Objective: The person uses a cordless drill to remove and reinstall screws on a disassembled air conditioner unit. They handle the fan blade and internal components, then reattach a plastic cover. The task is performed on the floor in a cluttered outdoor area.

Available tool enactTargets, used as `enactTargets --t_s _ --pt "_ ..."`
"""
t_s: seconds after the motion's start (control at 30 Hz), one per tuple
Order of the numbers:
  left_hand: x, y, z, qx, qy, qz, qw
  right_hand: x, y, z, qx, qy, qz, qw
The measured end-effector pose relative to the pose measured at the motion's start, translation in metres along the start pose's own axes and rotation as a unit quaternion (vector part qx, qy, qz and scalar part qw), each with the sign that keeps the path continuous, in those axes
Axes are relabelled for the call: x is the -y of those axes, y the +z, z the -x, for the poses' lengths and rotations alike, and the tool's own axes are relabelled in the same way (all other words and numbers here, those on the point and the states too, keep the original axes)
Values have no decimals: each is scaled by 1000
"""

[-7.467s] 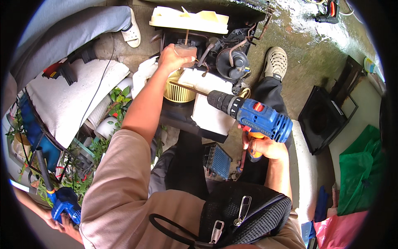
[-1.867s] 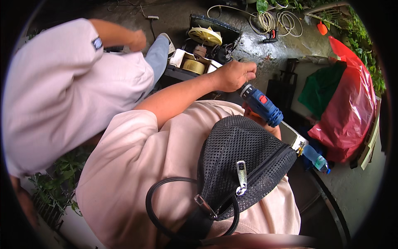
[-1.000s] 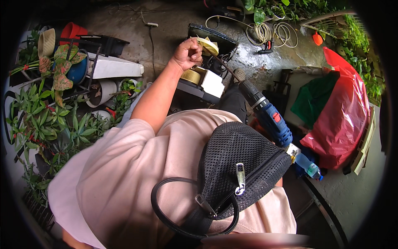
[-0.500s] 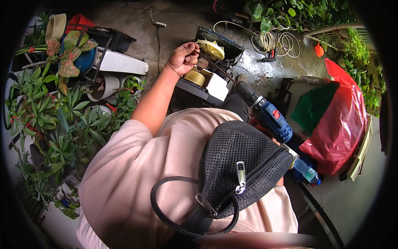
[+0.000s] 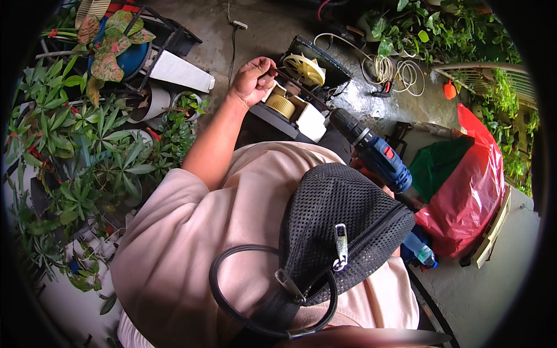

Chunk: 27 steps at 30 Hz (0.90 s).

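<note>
My right hand, mostly hidden behind a blue cordless drill, grips it by the handle. A long, thin dark bit reaches from the chuck up and left toward my left hand. My left fingers are pinched together at the bit's far end; what lies between them is too small to make out. Just beyond and beside this hand is a partly opened appliance: a cream fan wheel, a yellowish ribbed blower wheel, a white block-shaped part and a dark finned panel.
Potted plants crowd the left side, near a white panel. Coiled pale cable lies on the wet concrete floor. At right are a red plastic bag and a water bottle. A black mesh bag hangs on my chest.
The view has shifted slightly, so the surroundings sit lower and to the right. My left hand stays pinched near the bit's end, and my right hand keeps hold of the drill.
</note>
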<state>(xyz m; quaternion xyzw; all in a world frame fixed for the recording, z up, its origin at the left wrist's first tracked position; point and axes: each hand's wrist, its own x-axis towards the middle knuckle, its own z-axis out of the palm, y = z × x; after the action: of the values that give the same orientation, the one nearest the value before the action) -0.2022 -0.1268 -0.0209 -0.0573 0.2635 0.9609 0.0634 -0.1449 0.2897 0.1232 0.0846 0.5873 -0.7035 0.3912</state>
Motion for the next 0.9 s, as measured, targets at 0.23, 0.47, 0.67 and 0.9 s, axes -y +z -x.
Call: enactTargets --t_s 0.23,0.47,0.67,0.9 --pt "55 -61 -33 -114 -79 119 983 31 2 -71 8 35 357 933" --pt "152 -145 -105 -469 -49 225 852 11 -53 -215 134 -92 400 902" --pt "243 -321 -212 -591 -159 120 781 -27 -76 -349 102 1 460 882" --pt "280 -424 -255 -529 -346 -116 766 -83 -91 -450 117 46 485 865"
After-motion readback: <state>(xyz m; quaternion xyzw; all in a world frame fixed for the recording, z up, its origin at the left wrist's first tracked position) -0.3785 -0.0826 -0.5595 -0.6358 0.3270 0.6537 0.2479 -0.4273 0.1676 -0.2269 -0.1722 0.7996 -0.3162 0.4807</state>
